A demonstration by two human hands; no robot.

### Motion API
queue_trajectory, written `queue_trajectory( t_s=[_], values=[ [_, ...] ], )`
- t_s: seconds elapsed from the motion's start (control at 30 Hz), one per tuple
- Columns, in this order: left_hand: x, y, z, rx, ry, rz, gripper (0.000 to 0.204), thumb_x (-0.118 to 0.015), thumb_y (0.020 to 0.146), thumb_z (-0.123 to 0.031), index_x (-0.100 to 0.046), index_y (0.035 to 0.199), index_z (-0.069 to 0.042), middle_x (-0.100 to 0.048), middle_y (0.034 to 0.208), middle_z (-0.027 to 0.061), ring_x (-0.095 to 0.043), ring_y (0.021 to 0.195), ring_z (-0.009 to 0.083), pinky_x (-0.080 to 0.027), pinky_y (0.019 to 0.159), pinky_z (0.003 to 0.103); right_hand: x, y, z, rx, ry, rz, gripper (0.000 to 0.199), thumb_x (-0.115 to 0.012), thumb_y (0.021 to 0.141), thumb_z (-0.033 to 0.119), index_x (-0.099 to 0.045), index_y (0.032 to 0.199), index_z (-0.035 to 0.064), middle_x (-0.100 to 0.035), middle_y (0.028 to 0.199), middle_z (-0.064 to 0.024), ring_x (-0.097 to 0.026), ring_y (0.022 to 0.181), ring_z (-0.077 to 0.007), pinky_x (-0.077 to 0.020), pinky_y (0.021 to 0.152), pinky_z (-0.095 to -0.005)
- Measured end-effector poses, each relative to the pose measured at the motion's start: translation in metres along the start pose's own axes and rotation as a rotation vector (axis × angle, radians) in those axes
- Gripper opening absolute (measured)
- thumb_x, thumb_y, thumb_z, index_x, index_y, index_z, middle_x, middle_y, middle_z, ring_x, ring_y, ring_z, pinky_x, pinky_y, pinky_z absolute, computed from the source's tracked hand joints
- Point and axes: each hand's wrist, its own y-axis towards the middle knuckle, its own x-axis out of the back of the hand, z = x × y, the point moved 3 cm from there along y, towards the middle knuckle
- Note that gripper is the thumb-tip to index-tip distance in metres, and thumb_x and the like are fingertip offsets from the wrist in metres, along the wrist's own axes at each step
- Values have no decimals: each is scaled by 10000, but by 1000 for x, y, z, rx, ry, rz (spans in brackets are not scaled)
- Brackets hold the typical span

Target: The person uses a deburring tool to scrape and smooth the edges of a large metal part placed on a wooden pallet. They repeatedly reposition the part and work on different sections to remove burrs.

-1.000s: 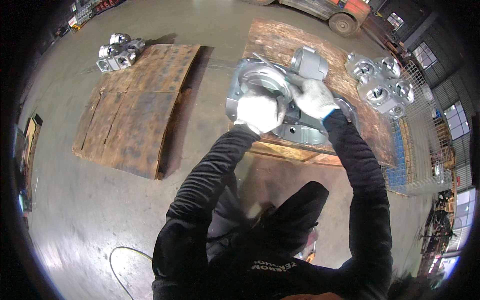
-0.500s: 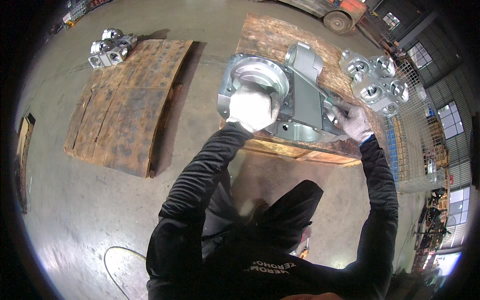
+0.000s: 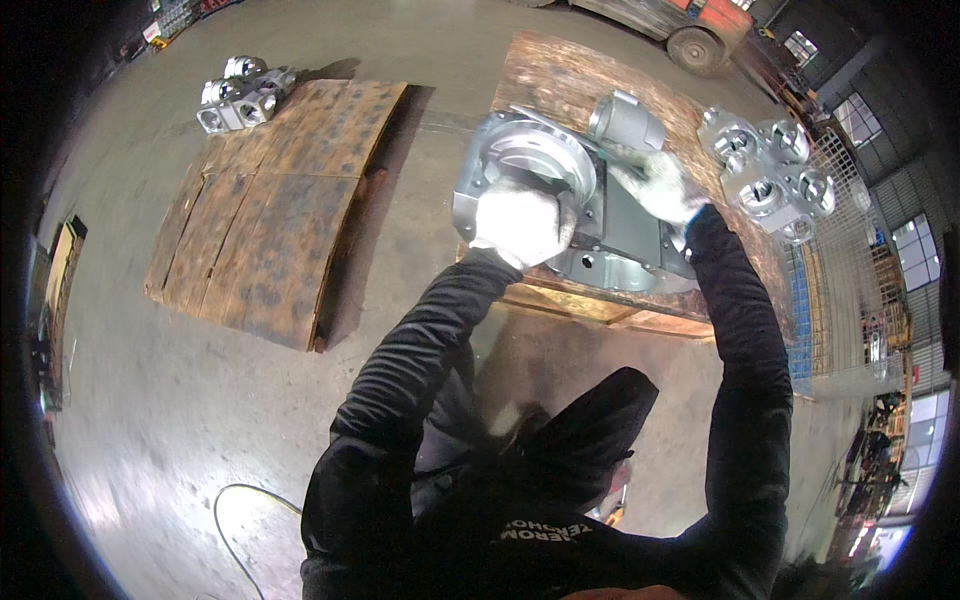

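A large silver-grey metal casting (image 3: 628, 207) with a wide round opening lies on a wooden crate (image 3: 545, 75). My left hand (image 3: 522, 222), in a pale work glove, curls over the near rim of that opening; glare washes out much of its detail. In my right hand (image 3: 662, 183), also gloved, is a long slim file (image 3: 560, 127) with a greenish handle end. It slants across the far right edge of the round opening, its tip reaching past the far rim. My right fingers close around the handle, above the casting's flat dark face.
Several smaller castings (image 3: 765, 180) stand on the crate's right side, near a wire mesh cage (image 3: 860, 230). Left of me is a low wooden platform (image 3: 265, 240) with more castings (image 3: 240, 98) at its far end. A hose (image 3: 222, 510) lies on the floor; a forklift (image 3: 690, 35) is farther off.
My right hand has moved left and farther away, carrying the file from the casting's right side to over the round opening. The left hand keeps its place on the rim; the view has shifted slightly.
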Motion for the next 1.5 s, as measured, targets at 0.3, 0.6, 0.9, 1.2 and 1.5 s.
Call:
queue_trajectory(
  t_s=[0.3, 0.6, 0.9, 1.2, 1.5],
  values=[
    [5, -4, 1, -87, -5, -198, 322, -592, 919, -258, -682, 662, -87, -598, 534, 93, -586, 449, 276, -495, 490, 422, -11, -40, -11, -100, 10, -193, 419, -604, 1007, 286, -639, 1382, 104, -713, 1212, -220, -698, 1139, -350, -541, 985, -404],
    [-1, 4, 0, 31, 31, 24, 473, -563, 924, -431, -735, 630, -103, -654, 570, 100, -653, 579, 305, -530, 618, 452, -27, 37, 89, -172, -88, -42, 459, -546, 1021, 387, -624, 1412, 161, -734, 975, -249, -718, 951, -398, -548, 878, -460],
    [0, 0, 0, 20, 3, -98, 440, -611, 890, -395, -704, 578, -99, -635, 546, 110, -631, 545, 314, -523, 613, 429, -11, 49, 96, 128, -188, 57, 412, -579, 994, 387, -679, 1345, 195, -735, 1012, -215, -717, 947, -379, -574, 863, -456],
    [-1, -4, 5, 14, -4, -154, 422, -621, 879, -389, -680, 568, -110, -629, 543, 104, -616, 526, 319, -524, 596, 446, 14, 18, 134, 261, -203, 162, 361, -582, 1025, 323, -691, 1332, 166, -747, 1026, -184, -735, 910, -334, -579, 814, -418],
    [-3, -6, 3, -13, -36, -96, 351, -655, 832, -392, -694, 626, -110, -631, 580, 115, -620, 534, 329, -527, 616, 472, 2, 14, 132, 356, -199, 220, 323, -598, 1010, 302, -728, 1273, 168, -766, 973, -134, -741, 848, -290, -584, 789, -414]
  ],
)
